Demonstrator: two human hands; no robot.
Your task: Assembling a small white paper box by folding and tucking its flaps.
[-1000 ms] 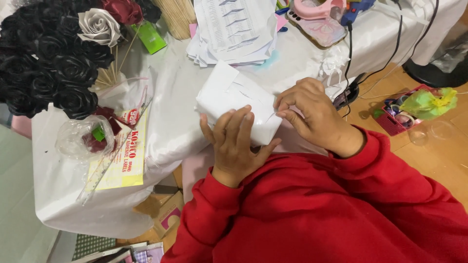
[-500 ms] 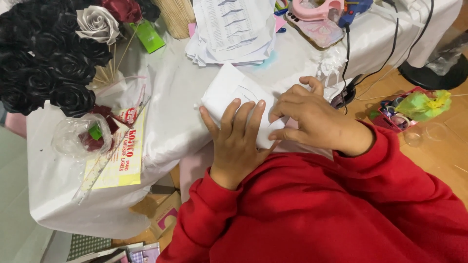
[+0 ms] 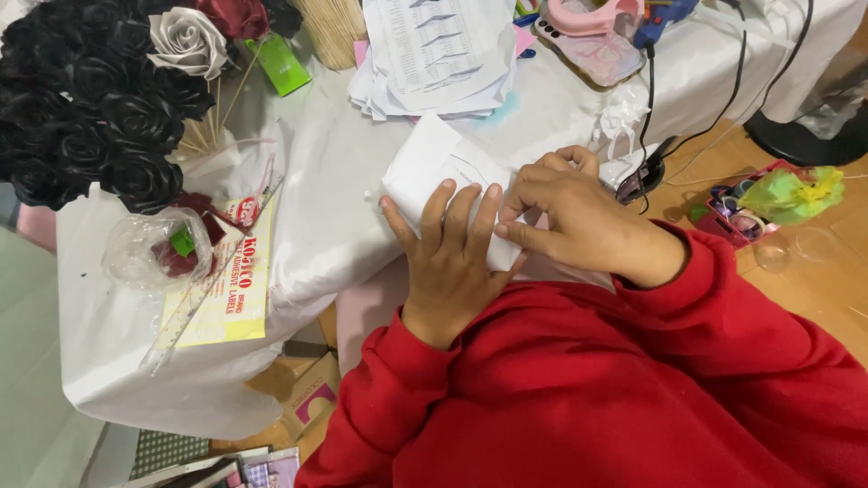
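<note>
Nearest the camera, the person's red sleeves (image 3: 579,389) filled the lower right of the view. From them the left hand (image 3: 452,262) lay palm down, its fingers (image 3: 432,210) spread a little and pressed flat on the near end of a white folded paper packet (image 3: 434,172). The right hand (image 3: 565,212) sat just beside it, touching the left, with its fingers curled and pinching the right edge of the packet, so both hands were together and bearing on the same thing rather than closed around it.

The packet rested on the white-covered table (image 3: 325,208), at its near edge in front of the person. Its long axis ran diagonally, from the hands at lower right up and away toward the upper left, and its far corner pointed toward a stack of printed sheets (image 3: 443,54).

To the left lay a yellow label pack (image 3: 226,289) and a clear plastic bag (image 3: 154,258). Farther off stood a bunch of black paper roses (image 3: 81,99) with one grey rose (image 3: 185,41), and at the far right a pink tape dispenser (image 3: 597,18).
</note>
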